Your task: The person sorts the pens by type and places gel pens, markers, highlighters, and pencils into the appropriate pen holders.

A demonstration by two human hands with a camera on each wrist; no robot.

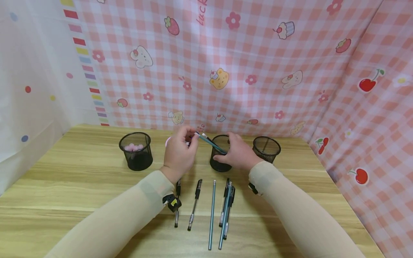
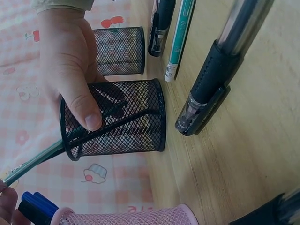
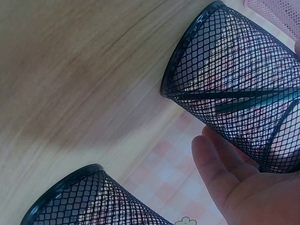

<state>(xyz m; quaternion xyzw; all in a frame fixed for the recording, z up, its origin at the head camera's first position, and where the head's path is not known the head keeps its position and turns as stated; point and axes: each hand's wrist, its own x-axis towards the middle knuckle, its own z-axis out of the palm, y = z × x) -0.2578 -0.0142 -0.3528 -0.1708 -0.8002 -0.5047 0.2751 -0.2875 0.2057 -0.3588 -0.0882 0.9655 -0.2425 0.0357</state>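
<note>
My right hand (image 1: pixel 238 152) grips the middle black mesh cup (image 1: pixel 220 166), its thumb on the near side and its fingers round the far side. The cup stands upright on the table. A teal pencil (image 1: pixel 209 142) leans out of it to the left, beside a dark stick with a white end. My left hand (image 1: pixel 179 152) pinches the pencil's upper end between thumb and fingers. Behind the left hand, mostly hidden, is a pink mesh cup (image 2: pixel 136 217) with blue and black caps (image 2: pixel 40 205) standing out of it.
Another black mesh cup (image 1: pixel 139 163) with pink balls stands at left, and a third black cup (image 1: pixel 266 147) at right. In front lie black-capped pens (image 1: pixel 195 204) and teal pencils (image 1: pixel 212 215), some overlapping. A checked cloth (image 1: pixel 206 53) hangs behind the table.
</note>
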